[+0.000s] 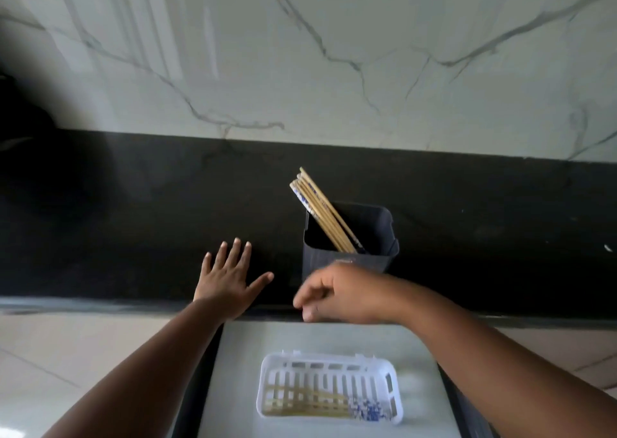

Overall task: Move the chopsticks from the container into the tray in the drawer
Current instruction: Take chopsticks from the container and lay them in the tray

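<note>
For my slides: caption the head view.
Bamboo chopsticks half moved from dark container to white slotted tray.

Container (347, 237) mouth open on its right; chopsticks (322, 212) lean left. Right hand (337, 295) blocks its near side, tray (329, 389) uncovered.

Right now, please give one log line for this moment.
left hand: flat on counter | right hand: empty | chopsticks: some in container, some in tray
</note>
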Demonstrator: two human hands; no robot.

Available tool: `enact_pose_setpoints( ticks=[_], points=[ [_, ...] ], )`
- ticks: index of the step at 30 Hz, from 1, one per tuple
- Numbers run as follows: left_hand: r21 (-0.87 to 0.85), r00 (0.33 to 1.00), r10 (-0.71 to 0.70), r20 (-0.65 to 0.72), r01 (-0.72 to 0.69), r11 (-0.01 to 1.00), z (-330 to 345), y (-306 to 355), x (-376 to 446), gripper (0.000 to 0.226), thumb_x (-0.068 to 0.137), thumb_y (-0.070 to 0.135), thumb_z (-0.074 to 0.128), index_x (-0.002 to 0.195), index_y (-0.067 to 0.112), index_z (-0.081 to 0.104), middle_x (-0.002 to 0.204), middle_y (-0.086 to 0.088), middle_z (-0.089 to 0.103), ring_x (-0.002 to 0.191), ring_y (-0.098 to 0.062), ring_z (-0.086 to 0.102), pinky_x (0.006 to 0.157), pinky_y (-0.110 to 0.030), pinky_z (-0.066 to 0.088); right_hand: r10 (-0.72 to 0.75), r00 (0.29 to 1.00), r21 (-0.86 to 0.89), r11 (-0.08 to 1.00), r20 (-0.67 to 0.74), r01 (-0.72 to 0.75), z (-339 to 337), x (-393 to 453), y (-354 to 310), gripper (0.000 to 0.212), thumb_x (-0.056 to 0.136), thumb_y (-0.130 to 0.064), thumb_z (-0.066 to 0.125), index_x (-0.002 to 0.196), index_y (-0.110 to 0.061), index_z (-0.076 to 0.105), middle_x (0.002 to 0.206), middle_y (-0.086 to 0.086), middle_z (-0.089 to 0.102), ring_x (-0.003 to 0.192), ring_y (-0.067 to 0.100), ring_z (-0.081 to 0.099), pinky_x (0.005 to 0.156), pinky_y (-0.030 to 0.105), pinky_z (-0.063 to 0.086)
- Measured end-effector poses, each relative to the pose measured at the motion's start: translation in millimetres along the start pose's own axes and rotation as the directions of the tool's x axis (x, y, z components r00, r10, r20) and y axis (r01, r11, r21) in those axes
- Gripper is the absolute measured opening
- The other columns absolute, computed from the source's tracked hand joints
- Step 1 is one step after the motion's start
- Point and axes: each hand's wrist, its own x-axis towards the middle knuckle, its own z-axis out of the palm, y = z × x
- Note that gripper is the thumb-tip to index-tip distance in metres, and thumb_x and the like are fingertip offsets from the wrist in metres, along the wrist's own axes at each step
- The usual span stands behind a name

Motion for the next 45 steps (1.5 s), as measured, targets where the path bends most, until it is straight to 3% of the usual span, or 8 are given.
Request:
enact_pose_setpoints(
  ticks=[4,6,13,25,30,33,40,45],
  points=[
    [-0.007,0.998,-0.005,0.066,0.005,1.0,-2,-1,4,0.092,0.082,0.081,0.013,0.153,0.026,-0.006,0.162,0.001,-0.013,0.148,-0.02,-0.015,0.119,-0.044,-0.007,-0.027,0.902,-0.035,0.999,-0.431,0.013,-53,18,-22,0.008,0.081,-0.028,0.073,0.081,-0.035,0.072,0.073,-0.02,0.069,0.069,-0.009,0.062,0.066,0.01,0.044],
    [-0.009,0.996,-0.006,0.088,0.007,1.0,-2,-1,5,0.093,0.082,0.082,0.013,0.153,0.026,-0.007,0.161,0.001,-0.015,0.147,-0.021,-0.016,0.118,-0.044,-0.008,0.028,0.839,-0.087,0.992,-0.543,-0.09,-67,31,-18,0.008,0.083,-0.023,0.067,0.083,-0.031,0.071,0.082,-0.015,0.069,0.076,0.003,0.064,0.072,0.026,0.052],
    [-0.021,0.993,-0.012,0.118,0.015,1.0,-1,-3,9,0.094,0.081,0.083,0.014,0.152,0.027,-0.01,0.161,0.001,-0.018,0.146,-0.021,-0.02,0.117,-0.045,-0.009,0.176,0.797,-0.23,0.901,-0.577,-0.366,-56,62,-2,0.025,0.079,-0.035,0.071,0.09,-0.019,0.054,0.09,-0.002,0.063,0.079,0.02,0.062,0.051,0.029,0.038],
    [-0.022,0.994,-0.016,0.107,0.018,1.0,2,-3,9,0.094,0.081,0.083,0.014,0.152,0.027,-0.01,0.161,0.002,-0.017,0.146,-0.02,-0.02,0.116,-0.044,-0.011,0.178,0.77,-0.329,0.828,-0.613,-0.454,-42,66,-12,0.021,0.094,-0.023,0.054,0.111,-0.012,0.061,0.103,0.008,0.07,0.092,0.029,0.067,0.061,0.031,0.044],
    [-0.032,0.995,-0.028,0.094,0.032,0.999,0,-1,7,0.095,0.08,0.083,0.016,0.153,0.026,-0.008,0.161,0.002,-0.016,0.147,-0.02,-0.019,0.116,-0.044,-0.01,0.116,0.796,-0.336,0.863,-0.594,-0.377,-45,55,-4,0.012,0.094,-0.025,0.053,0.087,-0.018,0.06,0.093,0.005,0.071,0.08,0.024,0.067,0.051,0.026,0.04],
    [-0.03,0.993,-0.032,0.117,0.035,0.999,-2,1,6,0.097,0.079,0.084,0.015,0.152,0.026,-0.01,0.161,0.002,-0.018,0.147,-0.02,-0.019,0.116,-0.044,-0.01,0.096,0.79,-0.296,0.894,-0.606,-0.336,-56,49,0,0.034,0.092,-0.029,0.056,0.062,-0.02,0.041,0.071,-0.002,0.06,0.06,0.016,0.053,0.045,0.026,0.032],
    [0.0,0.964,-0.059,0.261,0.061,0.998,-30,10,9,0.102,0.08,0.083,0.025,0.152,0.023,-0.014,0.16,0.0,-0.022,0.147,-0.022,-0.016,0.117,-0.051,-0.006,-0.002,0.776,0.1,0.991,-0.631,0.084,-130,16,-28,0.014,0.086,-0.027,0.072,0.08,-0.015,0.07,0.076,0.006,0.074,0.064,0.014,0.068,0.065,0.032,0.059],
    [-0.083,0.942,0.234,-0.242,-0.261,0.962,-123,36,12,0.097,0.09,0.062,0.044,0.144,0.03,-0.03,0.156,0.003,-0.029,0.146,-0.021,-0.02,0.117,-0.044,-0.013,-0.052,0.775,0.278,0.916,-0.63,0.288,-166,-5,-57,0.007,0.085,-0.02,0.073,0.089,-0.014,0.073,0.086,0.009,0.077,0.079,0.023,0.075,0.067,0.029,0.061]
  ],
)
